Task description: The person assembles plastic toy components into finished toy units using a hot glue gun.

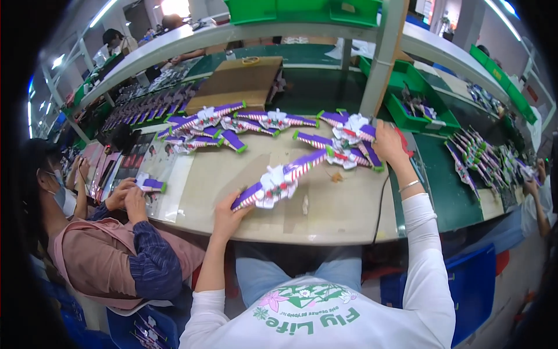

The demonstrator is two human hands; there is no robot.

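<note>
My left hand point(228, 214) is closed on the purple end of a toy wing assembly point(274, 185), white in the middle, with red-striped wings and green tips. It is held tilted over the table, its far end smeared by motion. My right hand point(388, 142) is by the shelf post, at the right end of a stack of similar wing assemblies point(351, 129). Its fingers look curled, but what they grip is hidden. Something red point(403, 141) shows just beside that hand. Another group of wing assemblies point(204, 123) lies at the back left of the table.
A cardboard box point(238, 81) stands behind the table. A green bin point(415, 99) holds parts beyond the shelf post point(385, 58). More wing assemblies point(479, 154) lie on the green mat to the right. A co-worker point(116, 256) sits close on my left, handling a small wing piece point(152, 184).
</note>
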